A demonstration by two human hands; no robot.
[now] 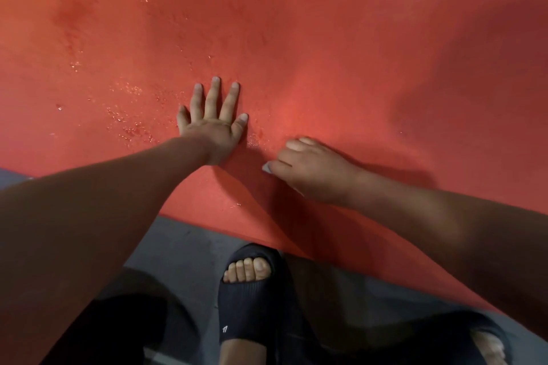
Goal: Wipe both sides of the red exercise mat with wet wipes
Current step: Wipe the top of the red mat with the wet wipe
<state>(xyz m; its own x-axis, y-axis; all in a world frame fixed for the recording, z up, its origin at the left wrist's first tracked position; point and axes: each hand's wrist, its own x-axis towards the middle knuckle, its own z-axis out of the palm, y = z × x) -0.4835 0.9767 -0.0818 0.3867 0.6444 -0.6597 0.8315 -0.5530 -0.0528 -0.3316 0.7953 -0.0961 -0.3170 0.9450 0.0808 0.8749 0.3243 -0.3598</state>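
Note:
The red exercise mat (311,38) fills most of the view, with shiny wet patches and droplets left of centre. My left hand (212,121) lies flat on the mat, fingers straight and spread. To its right my right hand (308,169) rests on the mat with curled fingers around a wet wipe (267,168); only a small grey-white corner of it shows under the fingers. The mat's near edge runs diagonally across the lower part of the view.
Grey floor (189,243) lies below the mat's near edge. My feet in dark slides stand there, one (252,299) close to the mat edge and another (486,344) at the bottom right.

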